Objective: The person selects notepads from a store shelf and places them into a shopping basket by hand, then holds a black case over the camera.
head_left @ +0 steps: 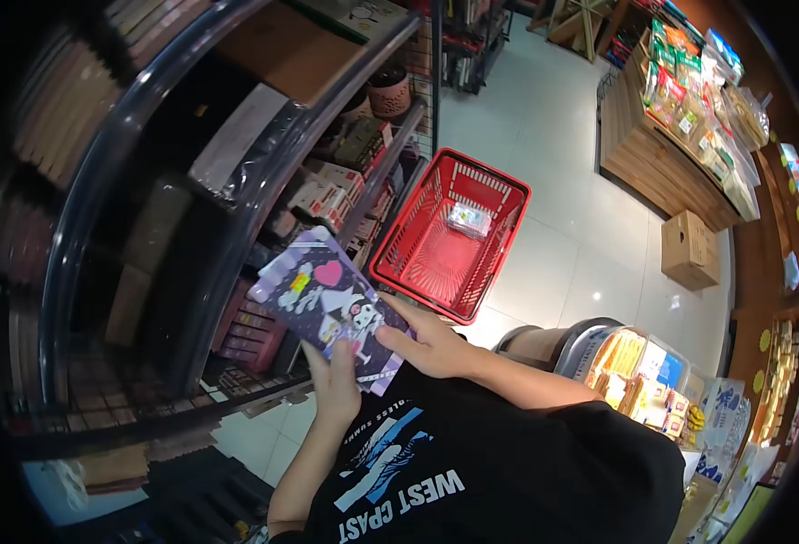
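Observation:
In the head view, a purple and black notebook (327,304) with a cartoon character, a pink heart and a yellow sticker on its cover is held up in front of my body. A lighter purple edge shows behind it; whether this is a second notebook I cannot tell. My right hand (425,340) grips its right side, thumb on the cover. At the lower edge, my left hand (334,385) holds it with the thumb in front. Beyond the notebook, a red shopping basket (494,304) stands on the floor, with a small clear package (468,220) inside.
Dark shelves (245,227) with boxes and stacked goods rise close on the left. A wooden display stand (658,150) heaped with packaged food is at the upper right. Near it sits a cardboard box (689,249). More packaged goods (639,372) lie at the right behind my arm.

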Action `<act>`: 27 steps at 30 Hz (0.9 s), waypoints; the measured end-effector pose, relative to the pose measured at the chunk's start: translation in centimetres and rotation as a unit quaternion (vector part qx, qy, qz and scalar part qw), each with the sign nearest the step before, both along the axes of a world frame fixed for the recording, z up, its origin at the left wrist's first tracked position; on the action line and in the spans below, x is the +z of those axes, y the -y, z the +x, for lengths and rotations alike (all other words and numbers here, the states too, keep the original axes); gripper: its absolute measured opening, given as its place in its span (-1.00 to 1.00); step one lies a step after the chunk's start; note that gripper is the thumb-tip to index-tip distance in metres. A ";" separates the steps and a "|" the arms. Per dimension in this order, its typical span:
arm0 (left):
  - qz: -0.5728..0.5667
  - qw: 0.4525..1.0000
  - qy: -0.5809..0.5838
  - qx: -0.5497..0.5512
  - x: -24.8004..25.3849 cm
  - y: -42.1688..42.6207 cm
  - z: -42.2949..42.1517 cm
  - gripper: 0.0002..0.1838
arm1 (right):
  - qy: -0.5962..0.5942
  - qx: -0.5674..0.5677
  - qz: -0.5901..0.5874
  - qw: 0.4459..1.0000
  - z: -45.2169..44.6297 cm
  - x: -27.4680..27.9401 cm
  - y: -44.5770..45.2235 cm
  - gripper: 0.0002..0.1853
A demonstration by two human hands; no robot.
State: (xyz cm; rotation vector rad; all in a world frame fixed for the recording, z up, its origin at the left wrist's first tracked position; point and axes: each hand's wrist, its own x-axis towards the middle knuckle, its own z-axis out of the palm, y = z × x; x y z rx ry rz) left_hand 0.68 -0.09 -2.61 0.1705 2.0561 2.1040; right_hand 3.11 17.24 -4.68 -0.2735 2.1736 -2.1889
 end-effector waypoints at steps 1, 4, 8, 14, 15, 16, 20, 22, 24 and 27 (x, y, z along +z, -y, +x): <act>0.027 0.999 0.022 -0.014 -1.5 -0.7 -0.6 -0.39 | 0.009 -0.021 -0.007 1.000 -0.1 -0.9 -0.5 -0.39; 0.027 0.997 0.030 -0.058 -3.4 -2.9 -2.2 -0.55 | 0.031 -0.028 -0.049 0.998 -0.3 -3.1 -2.2 -0.39; 0.056 0.990 0.087 -0.093 -6.4 -5.7 -4.3 -0.66 | 0.091 -0.023 -0.095 0.991 -1.2 -8.1 -4.8 -0.39; 0.027 0.972 0.162 -0.169 -12.5 -10.1 -7.1 -0.64 | 0.263 -0.144 -0.175 0.938 -3.2 -13.7 -8.0 -0.55; 0.034 0.962 0.186 -0.196 -14.1 -10.5 -7.5 -0.62 | 0.281 -0.142 -0.152 0.937 -3.6 -14.8 -9.3 -0.58; 0.006 0.941 0.268 -0.205 -14.3 -10.6 -7.7 -0.49 | 0.261 -0.144 -0.112 0.948 -3.8 -16.5 -10.5 -0.57; -0.099 0.945 0.228 -0.212 -17.3 -9.7 -6.6 -0.30 | 0.193 -0.187 0.201 0.942 -6.3 -22.5 -16.5 -0.51; -0.127 0.921 0.293 -0.221 -17.4 -9.2 -7.1 -0.32 | 0.217 -0.169 0.290 0.917 -8.2 -25.1 -19.3 -0.49; -0.150 0.899 0.349 -0.217 -18.2 -8.1 -7.1 -0.41 | 0.243 -0.141 0.349 0.894 -9.9 -29.3 -21.6 -0.47; -0.202 0.889 0.335 -0.237 -19.2 -6.7 -7.3 -0.48 | 0.299 -0.108 0.371 0.872 -12.2 -33.5 -23.9 -0.46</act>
